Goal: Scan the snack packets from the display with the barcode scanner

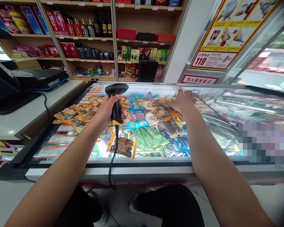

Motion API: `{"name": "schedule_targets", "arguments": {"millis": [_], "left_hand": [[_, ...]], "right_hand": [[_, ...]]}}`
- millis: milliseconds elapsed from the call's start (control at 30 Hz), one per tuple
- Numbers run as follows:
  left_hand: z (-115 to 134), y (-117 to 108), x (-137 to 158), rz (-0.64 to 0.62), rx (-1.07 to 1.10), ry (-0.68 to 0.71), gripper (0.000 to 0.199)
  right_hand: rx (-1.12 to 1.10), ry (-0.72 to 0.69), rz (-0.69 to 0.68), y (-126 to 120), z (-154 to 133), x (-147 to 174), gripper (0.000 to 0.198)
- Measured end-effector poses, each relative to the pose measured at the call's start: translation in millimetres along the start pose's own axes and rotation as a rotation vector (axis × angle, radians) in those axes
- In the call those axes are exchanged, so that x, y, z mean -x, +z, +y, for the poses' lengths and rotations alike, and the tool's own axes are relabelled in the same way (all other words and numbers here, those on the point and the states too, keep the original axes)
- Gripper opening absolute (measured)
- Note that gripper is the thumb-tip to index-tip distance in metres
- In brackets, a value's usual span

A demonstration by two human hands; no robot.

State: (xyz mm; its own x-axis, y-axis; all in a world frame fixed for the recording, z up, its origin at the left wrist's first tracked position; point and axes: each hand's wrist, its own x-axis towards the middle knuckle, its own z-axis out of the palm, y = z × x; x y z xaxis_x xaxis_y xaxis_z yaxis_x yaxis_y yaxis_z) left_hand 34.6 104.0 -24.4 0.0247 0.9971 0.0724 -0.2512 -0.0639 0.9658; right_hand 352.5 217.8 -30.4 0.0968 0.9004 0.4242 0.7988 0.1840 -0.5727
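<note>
Left hand (106, 110) wrapped round black pistol-shaped plastic barcode scanner (115, 108), head end far, cord end near. Right hand (184, 100) well apart, rightward; orange-and-brown plastic snack packets (162, 113) just left and near. Its grip: cannot tell.

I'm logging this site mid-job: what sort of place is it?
Probably a shop: tagged shelves of bottles and boxes, snack packets on a glass-topped display case, and a barcode scanner in the left hand.
</note>
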Motion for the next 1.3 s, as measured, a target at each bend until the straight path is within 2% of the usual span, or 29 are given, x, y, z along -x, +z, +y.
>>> {"name": "schedule_targets", "arguments": {"millis": [33, 100, 133, 167, 200, 233, 300, 333, 400, 467, 567, 667, 733, 800, 867, 967, 1067, 1167, 1300], "left_hand": [[1, 0, 0, 0.003, 0.000, 0.004, 0.035], [4, -1, -1, 0.012, 0.003, -0.001, 0.036], [5, -1, -1, 0.022, 0.005, -0.004, 0.035], [6, -1, -1, 0.033, 0.005, -0.004, 0.035], [7, -1, -1, 0.045, 0.005, -0.003, 0.034], [8, -1, -1, 0.056, 0.006, 0.000, 0.034], [10, -1, -1, 0.071, 0.012, 0.004, 0.035], [11, -2, -1, 0.075, 0.017, 0.002, 0.036], [11, -3, -1, 0.078, 0.028, 0.003, 0.036], [9, -4, -2, 0.067, 0.030, 0.010, 0.035], [8, -4, -2, 0.065, 0.039, 0.033, 0.036], [9, -2, -2, 0.099, 0.085, 0.091, 0.040], [10, 0, 0, 0.102, 0.112, 0.135, 0.042], [10, 1, 2, 0.070, 0.117, 0.166, 0.041], [9, 3, 4, 0.007, 0.085, 0.168, 0.041], [0, 6, 8, -0.148, -0.016, 0.104, 0.043], [-13, 11, 11, -0.345, -0.131, 0.032, 0.047], [-24, 15, 14, -0.453, -0.189, 0.003, 0.050], [-29, 15, 14, -0.416, -0.176, 0.034, 0.048]], "right_hand": [[0.014, -0.052, -0.015, 5, -13, 7, 0.065], [0.007, -0.251, -0.210, 15, -46, 29, 0.030], [-0.028, -0.322, -0.357, 20, -64, 43, 0.025], [-0.067, -0.409, -0.620, 24, -81, 59, 0.030], [-0.089, -0.488, -0.818, 28, -97, 75, 0.039], [-0.067, -0.544, -0.944, 32, -111, 92, 0.046], [0.016, -0.646, -1.013, 37, -131, 121, 0.060], [0.073, -0.664, -0.993, 40, -136, 133, 0.070], [0.175, -0.705, -0.943, 42, -142, 146, 0.080], [0.223, -0.731, -0.934, 42, -143, 147, 0.072], [0.139, -0.694, -1.025, 36, -137, 129, 0.047], [-0.056, -0.562, -1.140, 27, -119, 97, 0.035], [-0.284, -0.358, -1.162, 24, -102, 75, 0.034], [-0.601, -0.067, -1.111, 24, -84, 59, 0.039], [-0.907, 0.103, -1.000, 28, -71, 48, 0.045], [-1.235, 0.190, -0.782, 38, -64, 41, 0.047], [-1.350, 0.262, -0.650, 47, -65, 41, 0.040], [-1.354, 0.314, -0.646, 53, -66, 42, 0.036], [-1.371, 0.329, -0.674, 56, -66, 44, 0.030]]}}
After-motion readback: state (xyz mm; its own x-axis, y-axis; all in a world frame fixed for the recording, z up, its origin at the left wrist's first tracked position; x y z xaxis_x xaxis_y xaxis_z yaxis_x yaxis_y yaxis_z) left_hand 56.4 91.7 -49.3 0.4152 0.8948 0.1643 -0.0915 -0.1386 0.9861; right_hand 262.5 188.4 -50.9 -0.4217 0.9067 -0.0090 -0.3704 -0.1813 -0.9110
